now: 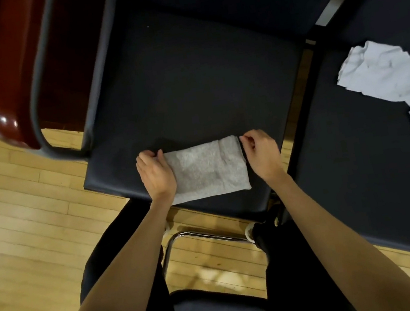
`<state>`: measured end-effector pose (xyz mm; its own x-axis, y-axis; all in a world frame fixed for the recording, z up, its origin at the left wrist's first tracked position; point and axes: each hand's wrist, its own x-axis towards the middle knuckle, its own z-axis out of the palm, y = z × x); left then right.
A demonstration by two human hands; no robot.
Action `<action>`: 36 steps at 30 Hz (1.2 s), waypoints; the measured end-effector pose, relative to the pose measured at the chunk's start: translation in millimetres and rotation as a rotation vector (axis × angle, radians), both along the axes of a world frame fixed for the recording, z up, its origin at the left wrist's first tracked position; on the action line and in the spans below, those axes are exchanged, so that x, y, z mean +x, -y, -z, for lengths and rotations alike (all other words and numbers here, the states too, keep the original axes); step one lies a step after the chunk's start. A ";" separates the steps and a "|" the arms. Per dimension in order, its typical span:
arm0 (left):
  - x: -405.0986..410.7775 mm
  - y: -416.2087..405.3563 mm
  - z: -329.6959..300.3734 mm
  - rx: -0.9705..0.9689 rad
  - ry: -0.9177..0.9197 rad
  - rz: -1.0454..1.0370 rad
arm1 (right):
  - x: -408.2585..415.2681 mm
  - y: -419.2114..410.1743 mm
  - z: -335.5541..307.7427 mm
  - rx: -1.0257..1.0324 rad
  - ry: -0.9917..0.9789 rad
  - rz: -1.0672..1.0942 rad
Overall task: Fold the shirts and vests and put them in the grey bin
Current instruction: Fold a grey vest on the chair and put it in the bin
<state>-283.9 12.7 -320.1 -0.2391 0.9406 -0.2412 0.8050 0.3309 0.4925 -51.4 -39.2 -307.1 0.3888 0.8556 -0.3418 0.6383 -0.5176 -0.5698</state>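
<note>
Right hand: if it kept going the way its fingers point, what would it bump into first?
The right hand pinches the far right corner of the folded grey garment, fingers pointing left and a bit away. Going straight on, it would probably slide over that garment's far edge first, then bare black seat. Height is hard to judge.

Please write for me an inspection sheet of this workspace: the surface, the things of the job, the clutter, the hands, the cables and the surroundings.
Surface: dark padded seat, used as the folding surface; a second dark seat stands to its right.
Job's things: grey garment, folded into a rectangle, lies flat at the near edge of the first seat. White garment, crumpled and unfolded, lies on the second seat. Grey bin: nothing seen.
Clutter: nothing seen.
Hands: left hand rests on the grey garment's left edge, fingers curled at its far corner. Right hand pinches at its far right corner.
Cables: nothing seen.
Surroundings: wooden floor; dark red furniture at upper left; chrome chair frame below the seat.
</note>
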 end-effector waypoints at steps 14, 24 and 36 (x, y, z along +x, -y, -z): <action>4.9 2.8 -65.6 -0.176 0.319 0.028 | -17.2 -13.3 -30.9 -0.240 0.116 -0.001; -59.6 -79.1 -346.6 0.135 0.440 0.765 | -87.3 -60.8 -225.4 -0.158 -0.255 -0.051; -164.0 -140.0 -586.0 0.195 0.304 1.125 | -217.5 -116.7 -492.6 -0.037 -0.684 -0.519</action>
<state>-447.9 152.7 265.9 0.7898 0.6129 0.0253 0.4372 -0.5913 0.6777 -268.9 77.4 185.6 -0.3506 0.8519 -0.3891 0.3219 -0.2805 -0.9043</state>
